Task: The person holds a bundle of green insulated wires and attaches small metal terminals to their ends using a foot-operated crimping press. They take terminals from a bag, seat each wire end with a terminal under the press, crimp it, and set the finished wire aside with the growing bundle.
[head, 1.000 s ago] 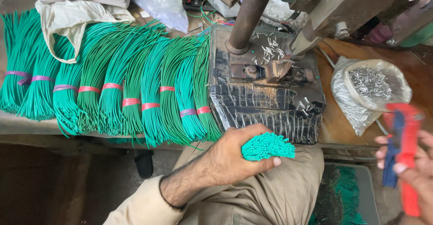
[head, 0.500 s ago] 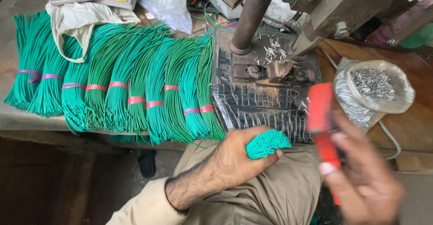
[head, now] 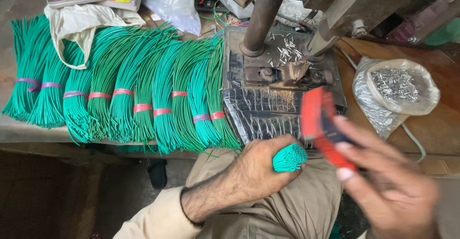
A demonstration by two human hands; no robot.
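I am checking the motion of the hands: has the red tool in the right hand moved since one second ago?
Yes. The red tool in the right hand moved left, from near the bag of metal pieces to the press base.

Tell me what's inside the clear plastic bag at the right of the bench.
The plastic bag holds a heap of small silvery metal pieces, visible through its rolled-open top. How deep the heap goes is hidden by the crumpled plastic.

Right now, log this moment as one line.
left hand: grips green wire bundle | right hand: holds red tool, blurred | bench: banded green wire bundles, press
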